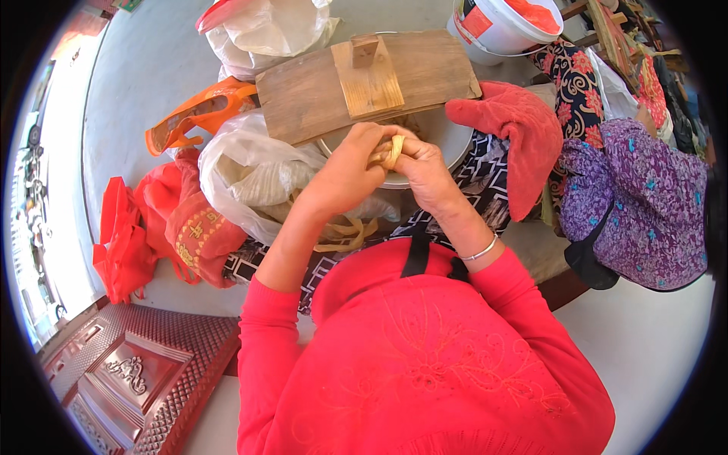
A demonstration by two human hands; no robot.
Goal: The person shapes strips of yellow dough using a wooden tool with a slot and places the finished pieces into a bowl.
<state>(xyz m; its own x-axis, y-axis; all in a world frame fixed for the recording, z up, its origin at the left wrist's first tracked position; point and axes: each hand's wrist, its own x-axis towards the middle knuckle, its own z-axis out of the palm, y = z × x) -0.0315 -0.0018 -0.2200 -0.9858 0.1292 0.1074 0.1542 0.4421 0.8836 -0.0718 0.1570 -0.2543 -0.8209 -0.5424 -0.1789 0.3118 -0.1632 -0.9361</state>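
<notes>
My left hand and my right hand meet over the near side of a pale round basin. Between them is a pale yellow folded strip, looped around near my fingertips; whether it is leaf, husk or cloth I cannot tell. Both hands are closed on it, the right thumb pressing beside the loop. Just beyond my fingers, a wooden board with a lighter plank and small block on top lies across the basin. The basin's contents are mostly hidden by board and hands.
Left of the basin sit a translucent plastic bag, an orange bag and a red bag. A red cloth lies to the right. Beyond stands a white bucket. A person in purple patterned clothing is at the right.
</notes>
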